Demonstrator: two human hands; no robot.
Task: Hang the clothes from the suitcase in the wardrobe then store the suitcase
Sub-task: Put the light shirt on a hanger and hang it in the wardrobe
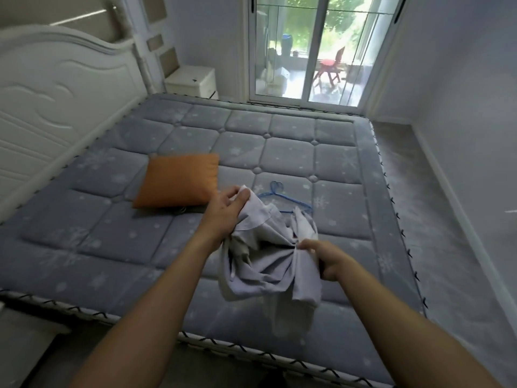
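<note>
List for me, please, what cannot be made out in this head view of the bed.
The suitcase and wardrobe: outside the head view's edges.
The grey garment: bunched between the left hand and right hand, type unclear.
The blue hanger: near side hidden behind the garment.
A dark item at the orange pillow's edge: too small to identify.

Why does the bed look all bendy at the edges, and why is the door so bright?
Head view: the wide-angle lens bows the mattress edges and the walls. Daylight through the glass door washes out the outside. The left hand, right hand and grey garment look slightly soft.
</note>
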